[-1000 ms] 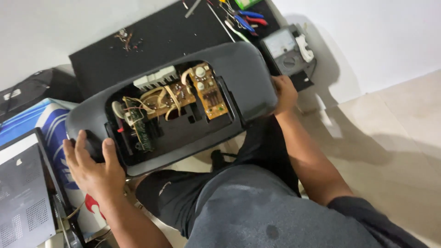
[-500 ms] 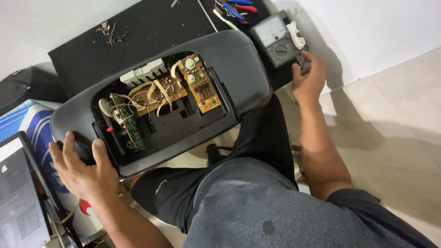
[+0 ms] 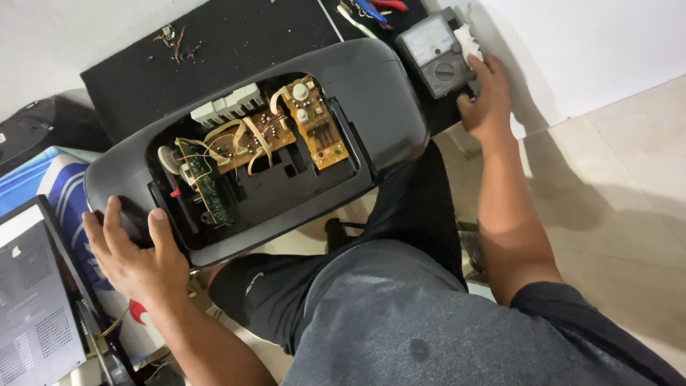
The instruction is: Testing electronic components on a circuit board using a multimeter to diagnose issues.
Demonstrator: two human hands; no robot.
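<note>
The dark grey casing is held at its near left end by the left hand, whose fingers are spread flat over the rounded shell and pressed on it, not closed around anything. The casing is rested across the person's lap, with its opened side turned upward. Inside it, an orange circuit board, a green board, beige wires and a white block are exposed. The casing is judged bulky, stiff and rather smooth, so it is best taken at its two rounded ends; the boards and thin wires look fragile and should not be gripped. Just beyond the far right end of the casing, a grey analog meter is touched by the right hand, fingers loosely curled at its edge. Behind the casing lies a black mat; left of it, a blue box.
</note>
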